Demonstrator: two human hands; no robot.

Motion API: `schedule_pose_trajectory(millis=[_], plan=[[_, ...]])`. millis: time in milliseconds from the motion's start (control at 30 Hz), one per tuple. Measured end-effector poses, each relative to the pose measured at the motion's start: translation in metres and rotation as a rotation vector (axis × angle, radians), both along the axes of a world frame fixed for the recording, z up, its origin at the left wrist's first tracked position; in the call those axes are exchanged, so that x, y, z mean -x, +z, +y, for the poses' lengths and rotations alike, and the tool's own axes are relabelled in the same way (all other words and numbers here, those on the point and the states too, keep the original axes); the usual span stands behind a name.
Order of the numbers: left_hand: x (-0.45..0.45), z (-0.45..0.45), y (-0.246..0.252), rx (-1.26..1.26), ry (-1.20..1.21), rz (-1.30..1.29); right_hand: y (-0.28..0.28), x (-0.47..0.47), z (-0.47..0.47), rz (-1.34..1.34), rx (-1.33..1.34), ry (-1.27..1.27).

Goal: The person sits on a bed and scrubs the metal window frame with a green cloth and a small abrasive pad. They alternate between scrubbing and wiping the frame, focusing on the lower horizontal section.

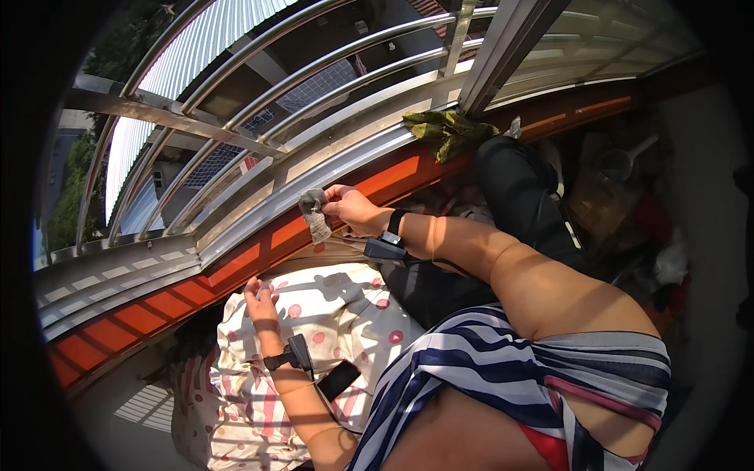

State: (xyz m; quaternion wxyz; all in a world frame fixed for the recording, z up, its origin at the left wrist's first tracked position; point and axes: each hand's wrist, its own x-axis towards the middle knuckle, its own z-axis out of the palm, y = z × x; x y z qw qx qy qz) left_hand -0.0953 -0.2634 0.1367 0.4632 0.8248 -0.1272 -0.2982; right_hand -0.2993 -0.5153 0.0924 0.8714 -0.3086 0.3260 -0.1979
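My right hand (351, 207) pinches a small, crumpled grey cloth (317, 215) between thumb and fingers, over the red-orange wooden window sill (285, 232). My left hand (261, 296) holds nothing; its fingers are apart and slightly curled near the sill's inner edge, above a cream quilt with pink dots (318, 321). A dark phone-like device (339, 380) lies on the quilt beside my left forearm. Each wrist wears a black strap with a small black box and a cable.
Metal window bars (259, 106) stand beyond the white sliding track (353, 154). A dark green cloth (450, 130) hangs over the sill by the window frame (498, 53). My dark-trousered leg (518, 188) leans near it. A pan-like thing with a handle (615, 165) lies among clutter at right.
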Motion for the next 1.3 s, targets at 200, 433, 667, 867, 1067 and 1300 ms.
schedule_pose_trajectory(millis=[200, 433, 667, 867, 1067, 1300], plan=[[0.134, -0.139, -0.013, 0.345, -0.342, 0.257, -0.001, 0.033, 0.029, 0.015, -0.092, -0.058], [0.105, -0.086, -0.054, 0.306, -0.097, 0.269, -0.018, 0.159, -0.053, 0.503, 1.147, 0.032], [0.045, 0.025, -0.074, 0.043, 0.181, 0.129, -0.061, 0.327, -0.190, 1.516, 0.905, -0.278], [0.035, 0.056, -0.086, 0.048, 0.267, 0.165, -0.094, 0.325, -0.221, 1.687, 0.908, -0.005], [0.003, 0.070, -0.088, 0.253, 0.326, 0.312, -0.027, 0.310, -0.196, 1.338, 1.147, 0.167], [-0.068, 0.070, -0.102, 0.290, 0.378, 0.269, -0.018, 0.152, -0.182, 0.666, 1.558, -0.031]])
